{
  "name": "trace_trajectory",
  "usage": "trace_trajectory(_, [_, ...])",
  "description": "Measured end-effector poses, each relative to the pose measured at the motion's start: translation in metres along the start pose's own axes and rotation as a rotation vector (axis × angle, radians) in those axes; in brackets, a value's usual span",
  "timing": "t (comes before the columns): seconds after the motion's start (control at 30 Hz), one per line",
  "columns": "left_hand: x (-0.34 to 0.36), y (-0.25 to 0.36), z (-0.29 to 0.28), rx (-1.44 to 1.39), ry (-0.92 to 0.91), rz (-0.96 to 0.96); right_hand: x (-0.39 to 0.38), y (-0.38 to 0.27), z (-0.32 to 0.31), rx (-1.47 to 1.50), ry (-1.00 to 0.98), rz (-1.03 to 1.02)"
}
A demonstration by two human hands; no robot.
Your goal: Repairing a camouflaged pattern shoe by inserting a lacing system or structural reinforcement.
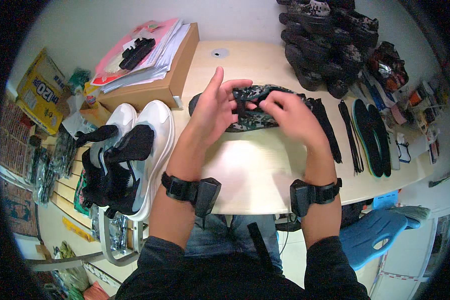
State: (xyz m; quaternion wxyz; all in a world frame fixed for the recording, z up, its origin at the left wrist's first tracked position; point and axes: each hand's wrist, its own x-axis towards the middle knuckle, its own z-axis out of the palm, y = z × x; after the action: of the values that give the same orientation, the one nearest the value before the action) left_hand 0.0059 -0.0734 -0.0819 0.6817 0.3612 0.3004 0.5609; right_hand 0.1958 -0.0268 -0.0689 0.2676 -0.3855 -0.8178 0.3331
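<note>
The pale tabletop [250, 167] stood against a white wall [235, 20], with a blue seat [367, 237] near right. At far left, a cardboard box [183, 75] bore stacked papers [157, 72]; its inside was hidden. At the middle, a camouflage shoe [257, 122] lay between the hands: the left hand [212, 112] had thumb and forefinger spread wide, its grip unclear; the right hand [295, 117] closed narrowly on the shoe's opening. Piled shoes [325, 47] stood far right.
</note>
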Motion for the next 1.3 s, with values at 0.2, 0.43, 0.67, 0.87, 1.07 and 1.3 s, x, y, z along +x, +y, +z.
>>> trace_trajectory(0.2, [0.000, 0.002, 0.005, 0.005, 0.127, -0.022, 0.008, 0.018, -0.003, 0.173, 0.355, 0.062])
trace_trajectory(0.43, [0.016, -0.005, 0.000, -0.228, -0.053, -0.092, 0.010, 0.009, -0.005, 0.419, 0.353, 0.119])
trace_trajectory(0.67, [-0.005, 0.008, -0.009, -0.320, -0.108, -0.127, -0.010, 0.007, -0.034, 1.322, 0.163, 0.227])
trace_trajectory(0.87, [-0.005, 0.008, -0.016, -0.219, -0.024, -0.129, -0.011, 0.040, -0.071, 1.789, 0.165, 0.155])
trace_trajectory(1.07, [-0.012, 0.011, -0.020, -0.102, 0.142, -0.118, -0.015, 0.071, -0.081, 1.584, 0.565, 0.206])
trace_trajectory(1.3, [-0.011, 0.009, -0.007, -0.034, 0.096, 0.000, -0.001, 0.034, -0.035, -0.103, 0.634, 0.058])
